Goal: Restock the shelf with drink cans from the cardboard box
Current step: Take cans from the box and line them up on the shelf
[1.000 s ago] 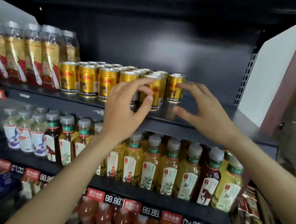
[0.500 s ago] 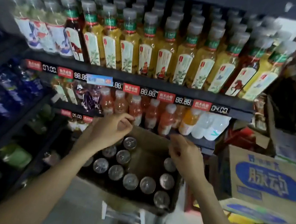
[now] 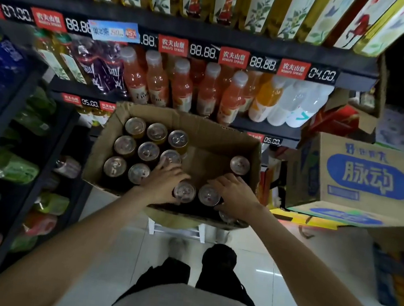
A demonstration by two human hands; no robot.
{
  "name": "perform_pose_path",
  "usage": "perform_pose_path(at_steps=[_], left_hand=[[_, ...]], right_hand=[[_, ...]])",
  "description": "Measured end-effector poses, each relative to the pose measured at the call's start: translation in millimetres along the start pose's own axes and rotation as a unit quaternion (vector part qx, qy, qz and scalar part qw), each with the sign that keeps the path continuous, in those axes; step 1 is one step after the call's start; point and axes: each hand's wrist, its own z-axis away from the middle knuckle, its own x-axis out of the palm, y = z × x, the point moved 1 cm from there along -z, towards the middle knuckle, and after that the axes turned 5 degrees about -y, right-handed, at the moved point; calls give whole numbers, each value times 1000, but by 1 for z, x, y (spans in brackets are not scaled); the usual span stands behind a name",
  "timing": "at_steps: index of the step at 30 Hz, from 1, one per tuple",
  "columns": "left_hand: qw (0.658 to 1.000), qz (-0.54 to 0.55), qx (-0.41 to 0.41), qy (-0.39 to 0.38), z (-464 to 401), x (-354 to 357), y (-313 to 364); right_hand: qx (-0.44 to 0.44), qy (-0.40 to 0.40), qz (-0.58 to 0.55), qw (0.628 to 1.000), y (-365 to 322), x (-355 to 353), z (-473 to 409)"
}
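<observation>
Cardboard box [image 3: 224, 135], hands [image 3: 164, 185] [image 3: 235, 193] inside near edge

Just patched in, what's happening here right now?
A person is restocking from an open cardboard box that sits in front of the drink shelves. Both hands are down inside it: the left hand is over a can near the front edge, and the right hand is beside the neighbouring can. Neither can has been lifted yet. Several more cans stand upright on the box's left side, and one stands alone at the right.
</observation>
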Motion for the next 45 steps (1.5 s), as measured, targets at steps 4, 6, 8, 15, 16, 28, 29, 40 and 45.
perform_pose_path(at_steps=[4, 6, 8, 15, 16, 28, 29, 40, 45], left_hand=[[997, -55, 22, -50, -12, 4, -7], [996, -66, 34, -54, -19, 5, -6], [994, -77, 48, -54, -25, 6, -5], [987, 129, 59, 73, -17, 6, -14], [971, 217, 42, 94, -12, 2, -13], [729, 619, 146, 253, 35, -182, 50], [721, 621, 158, 264, 35, -199, 54], [673, 569, 237, 409, 42, -382, 122], [681, 507, 227, 477, 48, -450, 153]], right_hand=[[-22, -38, 64, 997, -4, 7, -20], [-19, -39, 81, 996, -6, 10, -26], [-13, -36, 66, 997, -5, 12, -32], [95, 132, -194, 967, 9, -14, -11], [109, 184, -252, 944, 12, -24, -3], [34, 309, -753, 580, 37, -157, 87], [29, 318, -761, 565, 41, -170, 93], [-118, 361, -656, 652, 118, -328, 166], [-188, 383, -576, 698, 164, -398, 198]])
